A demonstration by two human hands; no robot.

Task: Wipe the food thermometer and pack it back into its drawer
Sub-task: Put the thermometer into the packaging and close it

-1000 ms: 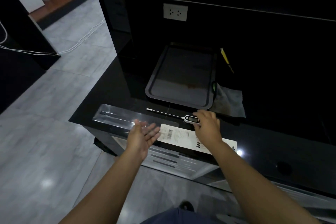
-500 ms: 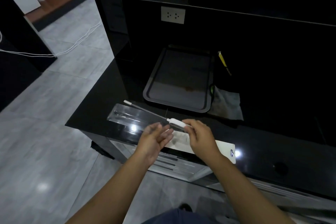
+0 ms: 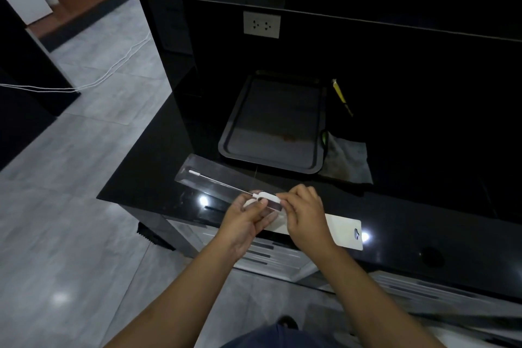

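Note:
The food thermometer [image 3: 267, 195] has a white body and a thin metal probe with a white tip cap, pointing up-left. My right hand [image 3: 303, 213] pinches the right end of its body. My left hand [image 3: 247, 216] grips the body near the probe joint. The probe lies over the clear plastic blister tray [image 3: 203, 175] on the black counter. The white backing card [image 3: 343, 230] lies under my right hand. A grey cloth [image 3: 348, 159] rests to the right of the dark tray [image 3: 271, 124].
The glossy black counter [image 3: 158, 178] ends at its front edge just below my hands, with drawers [image 3: 271, 256] under it. A yellow-handled tool [image 3: 341, 96] leans behind the cloth. A wall socket [image 3: 261, 24] sits on the black back panel. White cables [image 3: 113, 70] cross the grey floor.
My right hand lifted the thermometer off the counter and carried it left over the blister tray. My left hand closed in from open and took hold of the body.

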